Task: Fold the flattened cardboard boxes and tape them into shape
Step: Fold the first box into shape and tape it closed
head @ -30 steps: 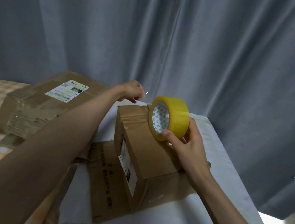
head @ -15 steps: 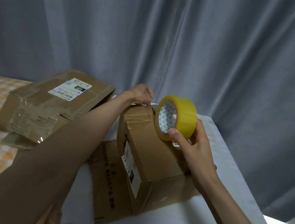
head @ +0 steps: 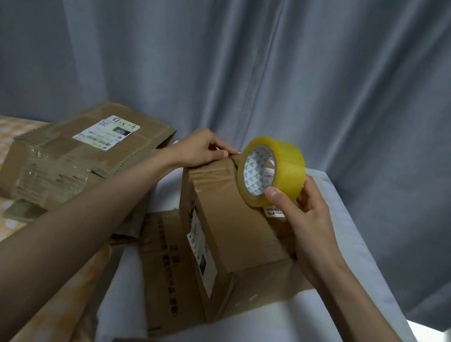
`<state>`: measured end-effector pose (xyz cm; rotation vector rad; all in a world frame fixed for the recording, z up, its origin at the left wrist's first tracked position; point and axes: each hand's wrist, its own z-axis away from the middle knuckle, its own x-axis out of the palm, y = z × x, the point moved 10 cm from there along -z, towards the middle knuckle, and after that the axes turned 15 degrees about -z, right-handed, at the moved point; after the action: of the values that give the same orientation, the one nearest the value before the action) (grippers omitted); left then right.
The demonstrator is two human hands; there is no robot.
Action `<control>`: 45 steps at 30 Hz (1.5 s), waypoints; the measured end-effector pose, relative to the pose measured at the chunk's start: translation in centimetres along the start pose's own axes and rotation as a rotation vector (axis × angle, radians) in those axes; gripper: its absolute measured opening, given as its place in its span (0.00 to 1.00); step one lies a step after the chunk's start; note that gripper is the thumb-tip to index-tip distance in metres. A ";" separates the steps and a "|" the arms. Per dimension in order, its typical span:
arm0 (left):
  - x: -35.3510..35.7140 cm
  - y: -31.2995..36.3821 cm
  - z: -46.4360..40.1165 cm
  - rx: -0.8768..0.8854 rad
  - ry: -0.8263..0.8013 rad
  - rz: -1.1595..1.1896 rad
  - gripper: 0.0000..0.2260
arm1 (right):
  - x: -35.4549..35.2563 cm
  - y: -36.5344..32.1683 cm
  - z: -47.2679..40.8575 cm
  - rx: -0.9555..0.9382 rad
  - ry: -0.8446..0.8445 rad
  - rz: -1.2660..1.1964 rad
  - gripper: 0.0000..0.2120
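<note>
A creased brown corrugated cardboard box (head: 237, 233), folded into a block with white labels, sits on the white cloth-covered surface (head: 296, 328). The left hand (head: 200, 151) presses its far top edge with curled fingers; the right hand (head: 306, 215) grips a glossy yellow tape roll (head: 273, 176) standing on top.

light: dim, soft, even | bright patch lower right | edges: wide-angle bowing | focus: slightly soft

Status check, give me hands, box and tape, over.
Left hand presses on far top edge of folded brown cardboard box. Right hand grips yellow tape roll on box top. Nothing in the way.
</note>
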<state>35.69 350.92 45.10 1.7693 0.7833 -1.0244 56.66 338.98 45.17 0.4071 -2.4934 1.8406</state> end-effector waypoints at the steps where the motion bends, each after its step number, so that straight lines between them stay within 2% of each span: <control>1: 0.0 0.4 0.5 0.029 0.018 -0.027 0.12 | 0.0 -0.1 0.0 0.000 -0.003 -0.006 0.18; 8: 0.1 3.1 2.9 0.251 0.066 -0.226 0.24 | 0.4 -0.8 0.2 -0.098 0.036 0.103 0.17; 11: 0.4 3.7 3.0 0.269 0.053 -0.274 0.27 | 0.1 -0.9 -0.2 -0.103 0.062 0.154 0.15; 17: 0.9 3.0 3.0 0.254 0.003 -0.347 0.24 | 0.4 -1.6 -0.2 -0.052 0.084 0.122 0.13; 22: 1.4 2.8 2.7 0.258 -0.070 -0.387 0.22 | -3.0 -4.0 1.1 0.013 0.250 0.157 0.13; 26: 2.2 3.0 2.9 0.256 -0.174 -0.431 0.22 | -2.8 -4.8 2.2 0.088 0.174 0.155 0.17; 30: 3.5 2.9 3.8 0.249 -0.279 -0.496 0.22 | -1.5 -4.8 2.8 0.139 0.125 0.081 0.14; 32: 3.6 3.1 4.2 0.265 -0.276 -0.543 0.22 | -1.8 -4.4 3.5 0.171 0.151 0.022 0.12; 35: 3.2 4.2 4.5 0.308 -0.241 -0.589 0.22 | -1.9 -3.7 4.5 0.221 0.185 -0.023 0.15; 40: 2.8 8.6 6.1 0.424 -0.136 -0.467 0.22 | -1.6 -4.2 4.4 0.187 0.150 -0.061 0.18; 45: 4.2 10.2 7.9 0.389 -0.097 -0.325 0.25 | -1.6 -3.7 4.0 0.202 0.137 -0.049 0.24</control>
<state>43.73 340.09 43.56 1.9336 0.8718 -1.5531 59.55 334.55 47.12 0.3294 -2.2006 2.0334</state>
